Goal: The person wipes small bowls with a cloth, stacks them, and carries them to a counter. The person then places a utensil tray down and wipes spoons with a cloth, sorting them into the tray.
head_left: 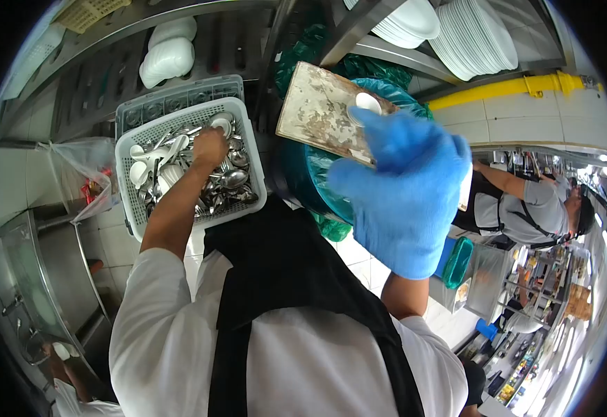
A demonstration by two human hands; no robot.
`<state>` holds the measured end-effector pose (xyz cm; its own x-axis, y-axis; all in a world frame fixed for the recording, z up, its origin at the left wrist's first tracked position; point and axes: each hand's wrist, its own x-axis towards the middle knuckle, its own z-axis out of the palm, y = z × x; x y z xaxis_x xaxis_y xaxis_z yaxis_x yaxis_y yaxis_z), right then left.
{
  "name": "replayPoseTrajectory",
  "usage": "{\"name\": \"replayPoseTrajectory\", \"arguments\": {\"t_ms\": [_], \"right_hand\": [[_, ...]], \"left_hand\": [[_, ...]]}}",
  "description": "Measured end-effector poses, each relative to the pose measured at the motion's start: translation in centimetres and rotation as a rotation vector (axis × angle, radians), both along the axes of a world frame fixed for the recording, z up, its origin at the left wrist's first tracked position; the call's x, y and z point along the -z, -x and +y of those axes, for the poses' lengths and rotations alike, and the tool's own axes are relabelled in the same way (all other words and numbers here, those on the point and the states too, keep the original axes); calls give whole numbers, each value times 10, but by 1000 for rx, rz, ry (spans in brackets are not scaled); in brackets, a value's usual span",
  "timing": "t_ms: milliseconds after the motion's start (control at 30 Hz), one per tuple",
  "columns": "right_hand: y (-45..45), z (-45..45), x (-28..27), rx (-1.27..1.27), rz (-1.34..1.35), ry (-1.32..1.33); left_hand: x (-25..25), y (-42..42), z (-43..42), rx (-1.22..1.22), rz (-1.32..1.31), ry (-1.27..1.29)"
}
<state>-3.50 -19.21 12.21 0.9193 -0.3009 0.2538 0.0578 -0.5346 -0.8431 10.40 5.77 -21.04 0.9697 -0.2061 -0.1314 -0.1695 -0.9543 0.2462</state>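
My bare left hand (210,147) reaches down into a pale plastic basket (124,201) filled with metal cutlery (234,179) and several white spoons (139,174). Its fingers are closed near a round spoon or ladle at the basket's far side; what they grip is too small to tell. My right hand (406,184), in a blue knitted glove, is raised nearer the camera, thumb and fingers apart. Beyond its fingertips a small white cup or bowl (368,104) shows over a worn board (324,104). The glove hides part of the board.
Under the board stands a bin lined with green plastic (324,184). White plates (474,38) are stacked on a rack at upper right, white bowls (167,61) at upper left. A yellow pipe (505,90) runs along the wall. Another person (519,201) is at the right; another's arm shows lower left.
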Motion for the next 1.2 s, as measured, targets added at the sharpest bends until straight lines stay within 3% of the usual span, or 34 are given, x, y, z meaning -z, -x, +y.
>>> {"name": "replayPoseTrajectory", "arguments": {"t_ms": [33,100,133,200,300,367,467,567,600,667,800,867,900,1067,1133,1200], "right_hand": [[3,6,1,-69,43,50],[6,15,11,-185,106,160],[6,17,16,-228,126,211],[9,19,24,-273,149,327],[8,16,32,-254,135,504],[1,18,39,-236,83,621],[-20,30,50,-240,-61,705],[-41,44,61,-256,-183,680],[-46,45,63,-265,-205,665],[-47,43,57,-307,-214,661],[-46,35,23,-469,-185,850],[-45,33,20,-466,-174,875],[-45,32,22,-453,-167,863],[-42,26,73,-214,-138,666],[-40,19,80,-264,-288,683],[-34,8,77,-320,-339,631]], "left_hand": [[3,0,1,11,-3,-4],[10,7,3,-375,-29,488],[6,8,4,-375,-30,487],[-3,18,8,-575,259,1242],[-96,54,-18,-615,430,1675],[-156,77,-40,-550,463,1788],[-200,100,-64,-316,428,1794],[-217,113,-78,23,151,1593],[-224,111,-77,24,143,1594],[-241,107,-72,140,67,1254],[-235,112,-80,136,-1,1218],[-237,115,-89,278,-305,1122],[-240,120,-93,346,-145,1144],[-227,107,-107,154,-75,1249],[-236,99,-111,58,567,1999],[-221,92,-107,74,549,1946]]}}
